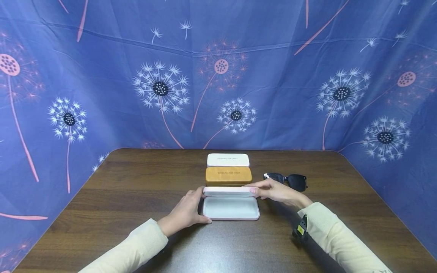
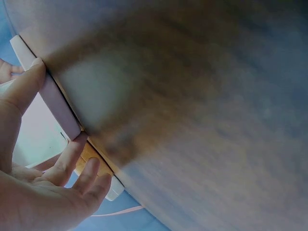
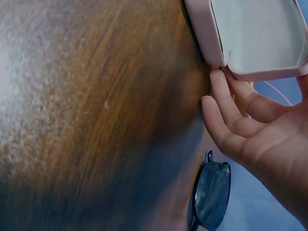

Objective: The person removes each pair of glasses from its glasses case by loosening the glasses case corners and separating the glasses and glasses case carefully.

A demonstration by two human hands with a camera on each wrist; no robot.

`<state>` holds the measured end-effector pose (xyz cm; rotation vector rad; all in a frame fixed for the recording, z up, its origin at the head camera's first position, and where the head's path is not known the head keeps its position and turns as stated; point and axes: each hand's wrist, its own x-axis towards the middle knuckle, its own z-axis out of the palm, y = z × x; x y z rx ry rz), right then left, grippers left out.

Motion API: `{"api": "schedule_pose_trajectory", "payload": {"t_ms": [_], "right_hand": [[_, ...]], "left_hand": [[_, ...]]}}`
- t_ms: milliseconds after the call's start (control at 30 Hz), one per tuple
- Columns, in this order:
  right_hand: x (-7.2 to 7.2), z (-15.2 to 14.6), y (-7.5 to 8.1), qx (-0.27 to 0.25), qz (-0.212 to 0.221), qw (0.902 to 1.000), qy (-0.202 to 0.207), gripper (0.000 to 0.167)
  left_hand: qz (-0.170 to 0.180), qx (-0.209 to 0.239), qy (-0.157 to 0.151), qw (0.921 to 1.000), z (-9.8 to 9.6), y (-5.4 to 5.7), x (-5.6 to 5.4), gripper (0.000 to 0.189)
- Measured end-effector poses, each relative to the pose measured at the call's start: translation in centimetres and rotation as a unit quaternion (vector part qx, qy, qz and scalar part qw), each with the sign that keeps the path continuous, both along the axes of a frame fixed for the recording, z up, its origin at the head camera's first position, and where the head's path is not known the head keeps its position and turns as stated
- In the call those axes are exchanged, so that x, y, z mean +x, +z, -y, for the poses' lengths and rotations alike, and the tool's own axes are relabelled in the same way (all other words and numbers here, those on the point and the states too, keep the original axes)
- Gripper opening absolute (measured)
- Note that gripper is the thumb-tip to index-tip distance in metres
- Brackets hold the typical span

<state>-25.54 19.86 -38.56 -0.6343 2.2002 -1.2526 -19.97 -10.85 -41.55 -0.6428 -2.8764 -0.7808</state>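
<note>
Pink eyeglass case (image 1: pixel 231 208) located on the wooden bench (image 1: pixel 136 182), lid (image 1: pixel 228 192) raised, pale lining exposed. Left hand (image 1: pixel 186 210) holds the base's left end between thumb and index finger; its remaining fingers are extended off the case. Right hand (image 1: pixel 281 192) grips the lid's right end, thumb on the inner face, fingers behind. Directly beyond the lid lies a closed mustard-yellow eyeglass case (image 1: pixel 228 175), with a closed white eyeglass case (image 1: pixel 228 159) just behind it. Black sunglasses (image 1: pixel 296 182) rest to the right, partly hidden by the right hand. A dandelion-print blue cloth (image 1: pixel 273 76) hangs beyond.
</note>
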Motion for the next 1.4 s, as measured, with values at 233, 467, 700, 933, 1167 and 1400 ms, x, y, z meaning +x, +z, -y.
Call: {"api": "schedule_pose_trajectory", "payload": {"t_ms": [233,467,700,933,1167,1400], "right_hand": [[-0.17,0.06,-0.31,-0.01,-0.025,0.9993,0.026,0.036],[-0.22,-0.01,-0.46,-0.005,-0.042,0.9984,0.037,0.035],[0.08,-0.1,-0.54,-0.014,-0.084,0.9943,0.063,0.031],[0.21,-0.13,-0.66,-0.02,-0.109,0.9911,0.074,0.029],[0.35,-0.02,-0.79,-0.02,-0.118,0.9899,0.076,0.033],[0.39,-0.01,-0.99,-0.018,-0.128,0.9889,0.073,0.033]], "left_hand": [[-0.001,0.003,-0.004,1.0,0.03,0.01,-0.01,0.09],[0.002,-0.004,-0.003,1.0,0.06,0.09,-0.06,0.092],[0.01,-0.01,0.0,0.9999,0.14,0.17,-0.08,0.095],[0.003,-0.007,-0.003,1.0,0.17,0.13,-0.13,0.095],[-0.007,-0.01,-0.012,0.9999,0.24,0.08,-0.08,0.095],[-0.011,-0.019,-0.019,0.9996,0.3,0.03,-0.09,0.092]]}}
